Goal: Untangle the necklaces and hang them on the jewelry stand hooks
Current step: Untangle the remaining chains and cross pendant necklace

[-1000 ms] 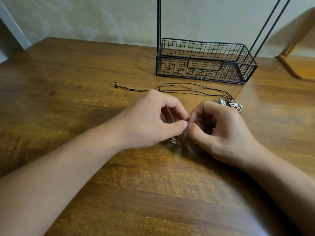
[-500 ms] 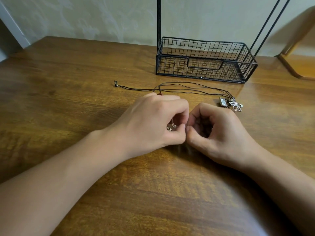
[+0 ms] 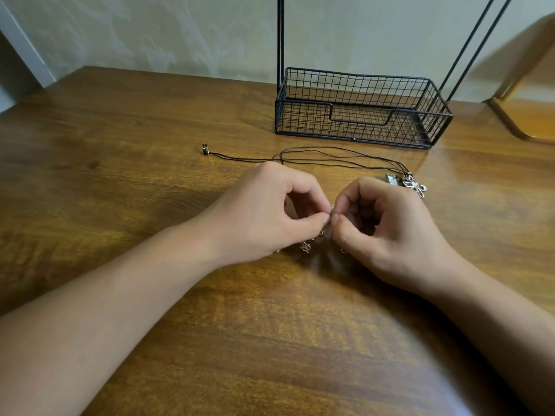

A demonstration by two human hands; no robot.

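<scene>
My left hand (image 3: 264,211) and my right hand (image 3: 387,223) meet fingertip to fingertip above the wooden table, both pinching a thin silver chain necklace (image 3: 306,246). Its small pendant dangles below my left thumb; most of the chain is hidden by my fingers. Beyond the hands lie black cord necklaces (image 3: 324,156) stretched across the table, with silver pendants (image 3: 413,184) at their right end and a clasp (image 3: 205,149) at the left. The black wire jewelry stand (image 3: 357,115) stands at the back; its hooks are out of frame.
The stand's basket base has upright rods (image 3: 280,37) on the left and slanted rods (image 3: 474,46) on the right. A wooden chair (image 3: 528,115) sits at the far right. A wall runs behind the table (image 3: 120,163).
Both hands have lifted slightly and the chain's pendant has dropped from between my left fingers to hang below the thumb. The cord necklaces have not moved.
</scene>
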